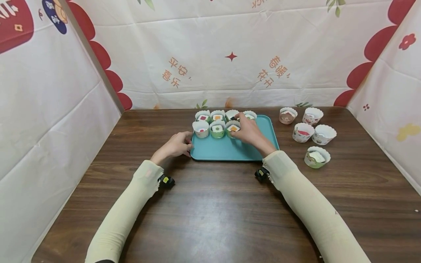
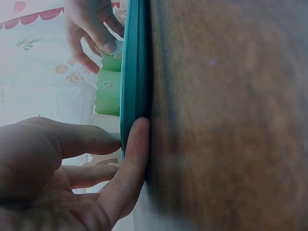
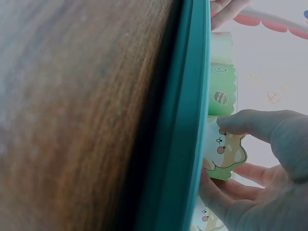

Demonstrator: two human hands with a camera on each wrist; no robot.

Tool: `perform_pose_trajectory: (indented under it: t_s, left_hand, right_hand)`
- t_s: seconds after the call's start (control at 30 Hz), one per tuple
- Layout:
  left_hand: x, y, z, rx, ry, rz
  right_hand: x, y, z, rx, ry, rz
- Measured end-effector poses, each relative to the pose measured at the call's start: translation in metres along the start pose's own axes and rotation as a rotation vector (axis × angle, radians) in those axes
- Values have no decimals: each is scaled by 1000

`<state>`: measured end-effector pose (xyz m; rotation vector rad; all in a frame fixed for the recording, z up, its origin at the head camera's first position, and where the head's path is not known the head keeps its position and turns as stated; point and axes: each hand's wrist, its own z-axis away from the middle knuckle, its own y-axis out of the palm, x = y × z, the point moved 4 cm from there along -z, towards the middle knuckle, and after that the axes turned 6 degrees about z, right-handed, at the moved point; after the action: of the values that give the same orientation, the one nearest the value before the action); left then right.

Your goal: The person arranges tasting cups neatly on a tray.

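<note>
A blue-green tray point(image 1: 227, 150) lies on the table, bearing several paper baking cups in two rows near its far left side. My left hand point(image 1: 179, 144) is at the tray's left edge; in the left wrist view its fingertips point(image 2: 138, 139) hold the rim. My right hand point(image 1: 248, 130) reaches over the tray and grips a green paper cup point(image 1: 232, 128), third in the front row. This cup point(image 3: 224, 149) shows a dog print in the right wrist view, between thumb and fingers. Beside it stand a green cup point(image 1: 217, 132) and a white cup point(image 1: 200, 132).
To the tray's right, several more paper cups stand on the wooden table point(image 1: 204, 208), among them a white one point(image 1: 323, 135), one with red inside point(image 1: 303, 132) and a green one point(image 1: 317, 157). A printed cloth point(image 1: 210, 54) hangs behind the table.
</note>
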<state>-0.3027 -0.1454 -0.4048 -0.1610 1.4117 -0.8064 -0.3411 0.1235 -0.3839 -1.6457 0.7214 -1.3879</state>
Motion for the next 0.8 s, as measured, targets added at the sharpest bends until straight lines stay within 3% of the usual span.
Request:
perform_pose_trajectory:
  t_s: [0.8]
  left_hand:
    - [-1,-1,0,-5,0,18]
  right_hand:
    - [1,1,0,38,-24,43]
